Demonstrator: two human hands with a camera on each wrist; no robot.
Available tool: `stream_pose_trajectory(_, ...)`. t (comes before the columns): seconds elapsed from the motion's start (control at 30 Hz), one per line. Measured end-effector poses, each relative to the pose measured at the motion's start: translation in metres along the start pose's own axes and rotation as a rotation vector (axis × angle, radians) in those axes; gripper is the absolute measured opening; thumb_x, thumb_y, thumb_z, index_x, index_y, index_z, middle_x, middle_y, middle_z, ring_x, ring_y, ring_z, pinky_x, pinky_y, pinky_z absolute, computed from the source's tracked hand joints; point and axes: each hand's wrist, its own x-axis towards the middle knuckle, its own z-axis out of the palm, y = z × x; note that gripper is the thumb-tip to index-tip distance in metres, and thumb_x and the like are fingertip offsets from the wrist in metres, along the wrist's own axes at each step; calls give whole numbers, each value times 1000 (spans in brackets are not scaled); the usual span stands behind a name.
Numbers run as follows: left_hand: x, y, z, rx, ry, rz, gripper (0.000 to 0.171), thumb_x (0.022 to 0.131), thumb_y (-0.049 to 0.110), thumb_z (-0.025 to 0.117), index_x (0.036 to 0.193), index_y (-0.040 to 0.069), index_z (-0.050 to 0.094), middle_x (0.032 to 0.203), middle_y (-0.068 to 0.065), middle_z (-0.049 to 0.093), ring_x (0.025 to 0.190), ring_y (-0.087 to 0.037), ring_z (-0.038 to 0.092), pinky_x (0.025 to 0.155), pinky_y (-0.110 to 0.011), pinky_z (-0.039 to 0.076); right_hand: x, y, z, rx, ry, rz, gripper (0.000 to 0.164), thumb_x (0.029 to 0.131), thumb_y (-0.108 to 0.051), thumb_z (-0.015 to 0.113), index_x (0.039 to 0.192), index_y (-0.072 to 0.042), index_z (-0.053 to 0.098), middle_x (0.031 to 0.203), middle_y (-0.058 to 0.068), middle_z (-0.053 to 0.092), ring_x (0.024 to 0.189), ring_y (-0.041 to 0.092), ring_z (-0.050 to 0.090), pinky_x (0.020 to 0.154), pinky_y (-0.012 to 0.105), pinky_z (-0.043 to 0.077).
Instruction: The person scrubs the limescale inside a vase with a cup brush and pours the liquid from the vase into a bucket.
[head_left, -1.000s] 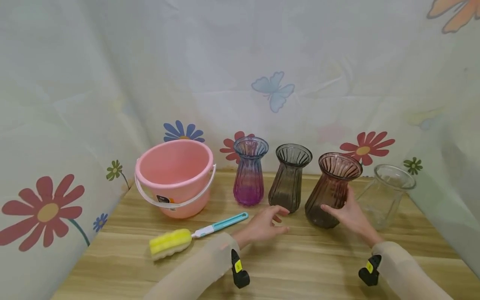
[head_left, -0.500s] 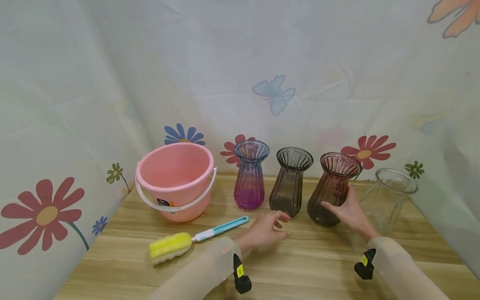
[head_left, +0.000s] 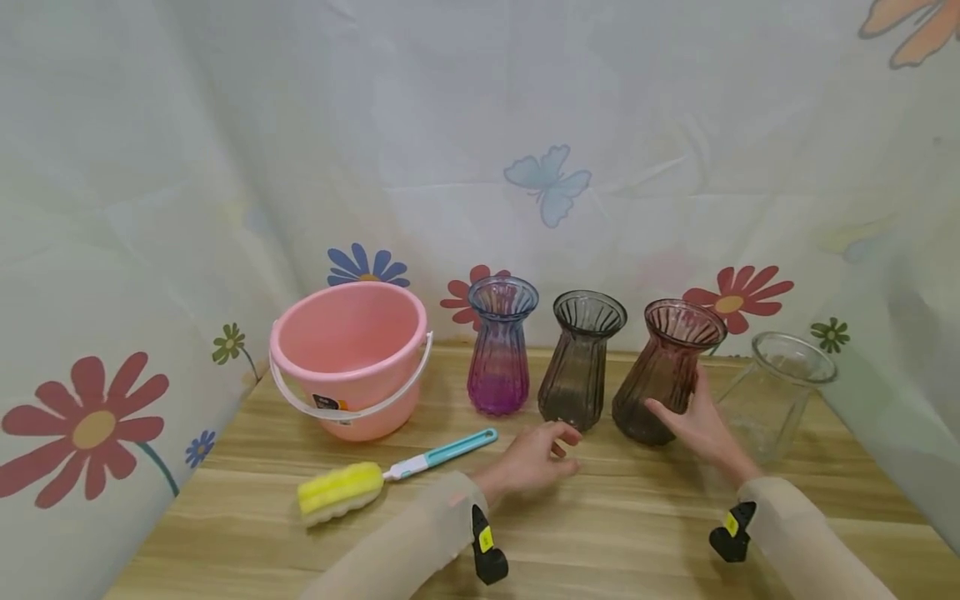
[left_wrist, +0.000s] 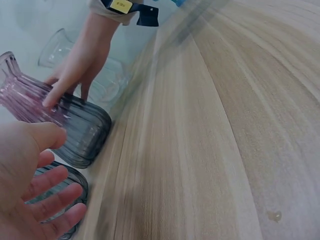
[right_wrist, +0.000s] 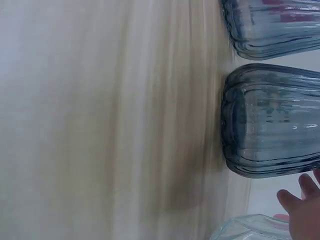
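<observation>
My right hand (head_left: pixel 703 427) grips the lower side of a ribbed pinkish-brown glass vase (head_left: pixel 654 385), thumb in front and the other fingers partly hidden behind. The left wrist view also shows that hand round the vase (left_wrist: pixel 80 125). My left hand (head_left: pixel 531 458) holds nothing; its loosely bent fingers hover just in front of a ribbed smoky grey glass vase (head_left: pixel 573 379). Left of the grey one stands a blue-to-purple glass vase (head_left: pixel 499 358). A clear glass vase (head_left: pixel 768 408) is right of my right hand, partly behind it.
A pink bucket (head_left: pixel 386 400) with a white handle stands at the back left of the wooden table (head_left: pixel 600 533). In front of it lies a sponge brush (head_left: pixel 341 492) with a yellow head and turquoise handle. A flowered cloth backdrop (head_left: pixel 450 125) rises behind.
The pinkish-brown vase has shifted slightly back, toward the row of the other vases, with my right hand on it. My left hand has stayed almost where it was.
</observation>
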Motion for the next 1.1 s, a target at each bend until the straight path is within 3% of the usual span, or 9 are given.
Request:
stream_pose_trajectory(0.1, 2, -1, 1, 7, 0, 0, 36, 84, 21, 66, 116, 8, 57, 110, -1, 61, 88, -6, 60, 73, -14, 47, -7, 2, -2, 12, 94, -51, 85, 88, -28, 60, 144, 2, 5, 136, 36, 27, 122, 52, 31, 93, 65, 29)
stream_pose_trajectory(0.23, 2, -3, 5, -4, -10, -16, 36, 83, 22, 66, 116, 10, 57, 110, 0, 61, 87, -4, 59, 73, -14, 46, -21, 4, -4, -24, 369, -85, 53, 87, -23, 60, 131, 0, 41, 116, 25, 53, 102, 21, 55, 85, 25, 46)
stream_pose_trajectory(0.33, 3, -3, 7, -16, -9, -13, 36, 84, 22, 66, 116, 10, 58, 110, 1, 60, 88, -4, 59, 73, -14, 46, -29, 0, -12, -67, 590, -99, 30, 83, -17, 64, 107, 0, 58, 92, 16, 61, 75, -10, 49, 62, 3, 35)
stream_pose_trajectory(0.43, 6, -1, 9, -28, -8, -6, 35, 84, 23, 66, 116, 11, 58, 110, 2, 60, 89, -4, 59, 74, -14, 47, -37, -3, -25, -102, 716, -28, 25, 81, -15, 66, 96, 2, 55, 82, 9, 58, 68, -17, 39, 62, 5, 31)
stream_pose_trajectory(0.53, 7, 3, 10, -38, -13, -11, 35, 83, 23, 66, 115, 11, 58, 111, 1, 61, 89, -4, 59, 73, -15, 47, -41, 7, -37, -82, 771, 91, 36, 80, -21, 67, 101, 1, 48, 87, 6, 48, 75, -1, 41, 71, 20, 31)
stream_pose_trajectory(0.67, 6, 6, 12, -49, -25, -31, 35, 83, 22, 66, 115, 10, 58, 112, -1, 61, 88, -5, 60, 73, -15, 47, -35, 48, -48, -54, 743, 202, 62, 78, -36, 68, 126, -13, 36, 117, 6, 38, 103, 22, 37, 89, 38, 28)
stream_pose_trajectory(0.77, 6, 6, 15, -51, -24, -33, 35, 83, 22, 66, 115, 11, 58, 111, 0, 61, 88, -4, 60, 73, -16, 47, -28, 73, -55, -49, 642, 267, 83, 79, -46, 64, 142, -21, 15, 139, 13, 24, 123, 32, 28, 103, 48, 23)
stream_pose_trajectory(0.9, 6, 7, 19, -26, -17, -32, 34, 84, 24, 66, 115, 14, 58, 110, 5, 61, 87, -1, 59, 75, -15, 45, -26, 71, -65, -3, 450, 245, 87, 83, -43, 60, 145, -12, 7, 144, 26, 15, 129, 45, 19, 101, 61, 19)
stream_pose_trajectory(1.1, 7, 11, 23, -29, -46, -31, 34, 84, 24, 66, 116, 14, 58, 111, 5, 61, 89, 0, 59, 76, -14, 45, -24, 57, -72, 1, 288, 165, 78, 86, -30, 60, 131, 7, 8, 126, 33, 21, 115, 47, 26, 95, 57, 24)
